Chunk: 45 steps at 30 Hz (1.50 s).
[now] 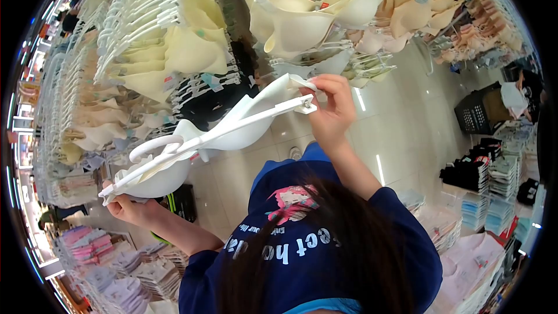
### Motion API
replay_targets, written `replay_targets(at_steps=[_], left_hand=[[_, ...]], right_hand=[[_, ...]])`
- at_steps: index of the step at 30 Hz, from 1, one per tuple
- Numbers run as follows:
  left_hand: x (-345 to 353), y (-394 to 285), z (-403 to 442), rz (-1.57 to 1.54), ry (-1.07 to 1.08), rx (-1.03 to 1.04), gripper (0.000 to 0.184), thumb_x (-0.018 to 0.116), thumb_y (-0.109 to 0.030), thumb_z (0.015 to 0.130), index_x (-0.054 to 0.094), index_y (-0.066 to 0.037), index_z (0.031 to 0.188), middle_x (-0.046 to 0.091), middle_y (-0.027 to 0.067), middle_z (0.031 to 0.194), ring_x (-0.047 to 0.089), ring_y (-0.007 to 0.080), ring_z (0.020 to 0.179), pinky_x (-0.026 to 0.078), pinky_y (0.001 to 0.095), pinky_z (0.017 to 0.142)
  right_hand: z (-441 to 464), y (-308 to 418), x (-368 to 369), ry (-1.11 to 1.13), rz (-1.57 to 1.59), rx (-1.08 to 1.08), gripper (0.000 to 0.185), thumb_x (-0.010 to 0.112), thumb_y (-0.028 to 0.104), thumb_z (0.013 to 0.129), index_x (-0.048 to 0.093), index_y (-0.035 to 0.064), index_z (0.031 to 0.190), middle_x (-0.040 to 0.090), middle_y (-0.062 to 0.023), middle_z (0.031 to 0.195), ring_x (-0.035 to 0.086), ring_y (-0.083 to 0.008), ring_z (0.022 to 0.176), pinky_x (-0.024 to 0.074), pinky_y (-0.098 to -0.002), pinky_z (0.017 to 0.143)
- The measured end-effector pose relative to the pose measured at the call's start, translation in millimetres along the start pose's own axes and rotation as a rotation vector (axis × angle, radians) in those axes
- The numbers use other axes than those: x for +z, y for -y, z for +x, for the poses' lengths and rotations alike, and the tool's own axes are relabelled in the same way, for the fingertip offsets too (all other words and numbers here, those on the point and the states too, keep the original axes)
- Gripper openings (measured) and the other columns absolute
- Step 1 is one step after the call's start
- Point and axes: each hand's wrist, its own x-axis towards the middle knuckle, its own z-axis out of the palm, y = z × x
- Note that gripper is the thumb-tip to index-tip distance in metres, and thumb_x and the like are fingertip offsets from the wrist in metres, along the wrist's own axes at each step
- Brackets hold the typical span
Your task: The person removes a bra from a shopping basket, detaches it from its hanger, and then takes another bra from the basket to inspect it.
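Note:
A white bra (247,122) hangs on a white plastic hanger (224,131) in front of my body, slanting up from left to right. My right hand (334,107) pinches the bra's strap or upper edge near the hanger's right end clip. At the lower left, my left hand (125,208) is closed on the other end, where the bra and hanger meet. The hanger's curved hook (152,146) points toward the left. Some of my left fingers are hidden behind the bra.
Pale yellow bras (197,46) and cream bras (296,29) hang on racks just ahead. Peach bras (412,9) hang further right. Folded clothes (139,273) lie in stacks at lower left. A dark basket (479,107) stands at right, near another person (530,96).

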Motion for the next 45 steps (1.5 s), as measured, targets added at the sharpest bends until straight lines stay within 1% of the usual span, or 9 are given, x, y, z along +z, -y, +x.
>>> replay_targets(at_steps=[3, 12, 16, 19, 23, 29, 32, 39, 45], left_hand=[[1, 5, 2, -0.025, 0.044, -0.016, 0.023, 0.057, -0.02, 0.083, 0.052, 0.0, 0.094, 0.056, 0.0057, 0.084, 0.054, 0.0134, 0.076, 0.046, 0.0273, 0.068], [20, 8, -1, -0.2, 0.08, -0.074, 0.012, 0.061, -0.009, 0.076, 0.049, -0.005, 0.075, 0.032, -0.0014, 0.068, 0.041, 0.0083, 0.059, 0.037, 0.0227, 0.051], [23, 17, -8, -0.33, 0.269, -0.054, 0.012, 0.059, 0.002, 0.073, 0.049, -0.004, 0.075, 0.034, 0.0001, 0.071, 0.038, 0.0086, 0.056, 0.034, 0.0208, 0.048], [20, 24, -10, -0.389, 0.435, -0.074, 0.011, 0.058, -0.007, 0.08, 0.049, -0.005, 0.073, 0.042, -0.0029, 0.08, 0.05, 0.0091, 0.07, 0.046, 0.0243, 0.06], [26, 17, -22, -0.539, 0.373, -0.29, 0.013, 0.057, 0.004, 0.075, 0.047, -0.004, 0.076, 0.044, 0.0019, 0.07, 0.044, 0.0084, 0.059, 0.037, 0.0211, 0.049], [15, 39, -25, -0.411, 0.23, -0.266, 0.021, 0.053, -0.015, 0.085, 0.049, 0.002, 0.097, 0.059, 0.0115, 0.091, 0.059, 0.0187, 0.08, 0.05, 0.0323, 0.07], [18, 41, -23, -0.394, 0.213, -0.288, 0.022, 0.05, -0.018, 0.087, 0.05, 0.001, 0.096, 0.059, 0.0108, 0.092, 0.059, 0.019, 0.081, 0.05, 0.0322, 0.073], [10, 49, -25, -0.335, 0.137, -0.376, 0.022, 0.05, -0.018, 0.087, 0.051, 0.001, 0.097, 0.058, 0.0112, 0.096, 0.058, 0.0189, 0.085, 0.049, 0.0324, 0.075], [2, 62, -32, -0.357, 0.197, -0.395, 0.021, 0.049, -0.016, 0.088, 0.051, 0.003, 0.098, 0.059, 0.0116, 0.096, 0.059, 0.0182, 0.084, 0.05, 0.0313, 0.075]], right_hand=[[5, 2, 1, 0.008, -0.234, -0.163, 0.019, 0.066, -0.005, 0.067, 0.056, 0.0006, 0.083, 0.054, -0.0098, 0.085, 0.053, -0.016, 0.069, 0.0447, -0.0246, 0.06], [14, 9, 5, -0.185, 0.087, 0.108, 0.011, 0.06, -0.001, 0.075, 0.055, 0.0039, 0.084, 0.045, -0.0016, 0.085, 0.041, -0.0064, 0.065, 0.0365, -0.0181, 0.055], [16, 10, 1, -0.178, 0.213, 0.244, 0.013, 0.056, -0.002, 0.077, 0.052, 0.0024, 0.089, 0.046, -0.0039, 0.094, 0.045, -0.0089, 0.075, 0.0392, -0.0203, 0.065], [24, 15, 2, -0.116, 0.492, 0.39, 0.017, 0.057, -0.001, 0.077, 0.05, 0.0032, 0.092, 0.05, -0.0061, 0.098, 0.051, -0.0131, 0.085, 0.0429, -0.0247, 0.073], [32, 9, 4, 0.081, 0.746, 0.355, 0.017, 0.058, 0.004, 0.078, 0.05, 0.0057, 0.092, 0.053, -0.0073, 0.093, 0.053, -0.0187, 0.09, 0.0444, -0.0334, 0.081], [33, 21, 6, 0.219, 1.072, 0.599, 0.012, 0.058, 0.008, 0.079, 0.05, 0.0101, 0.087, 0.052, -0.0109, 0.101, 0.053, -0.0238, 0.093, 0.0413, -0.0451, 0.089], [23, 5, 3, 0.436, 1.221, 0.488, 0.009, 0.058, 0.006, 0.079, 0.051, 0.0096, 0.084, 0.053, -0.0125, 0.104, 0.053, -0.0219, 0.095, 0.0449, -0.0357, 0.081], [15, 15, 0, 0.503, 1.076, 0.463, 0.01, 0.061, 0.015, 0.079, 0.052, 0.0099, 0.077, 0.042, -0.0167, 0.119, 0.043, -0.0306, 0.111, 0.0419, -0.0498, 0.087], [31, 46, 5, 0.601, 0.854, 0.198, 0.009, 0.06, -0.004, 0.071, 0.063, 0.0049, 0.073, 0.04, -0.0192, 0.124, 0.041, -0.0276, 0.114, 0.0412, -0.04, 0.089]])
